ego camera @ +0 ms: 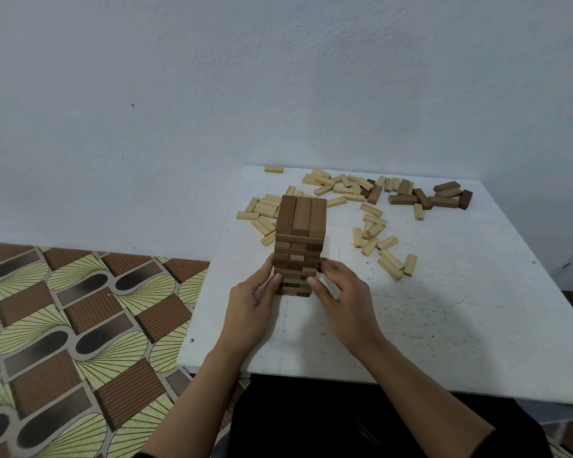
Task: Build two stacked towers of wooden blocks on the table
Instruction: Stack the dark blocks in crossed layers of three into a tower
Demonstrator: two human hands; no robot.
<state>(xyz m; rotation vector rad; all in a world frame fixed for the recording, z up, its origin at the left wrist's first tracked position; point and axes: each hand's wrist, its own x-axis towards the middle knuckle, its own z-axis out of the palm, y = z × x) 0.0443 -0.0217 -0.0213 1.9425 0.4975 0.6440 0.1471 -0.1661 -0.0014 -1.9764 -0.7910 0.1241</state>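
A single tower (pixel 300 233) of mostly dark wooden blocks stands just left of the middle of the frame, on a white surface (pixel 444 309) whose near edge runs across the lower half. Its top layer is three dark blocks laid side by side, and one pale block end shows partway down the near face. Both hands hold the lower part of the tower. The left hand (pixel 253 305) wraps the near left corner, its thumb (pixel 276 280) against the near face and its fingers laid along the left side. The right hand (pixel 346 300) mirrors it at the near right corner, thumb (pixel 314 283) on the near face and bent fingers touching the right side. Each grip is only partly closed, pressing the stack between the two hands. Loose light blocks (pixel 371 226) lie scattered behind and to the right of the tower, with a cluster of dark blocks (pixel 444 196) toward the upper right of the surface. A patterned floor (pixel 80 325) fills the lower left.
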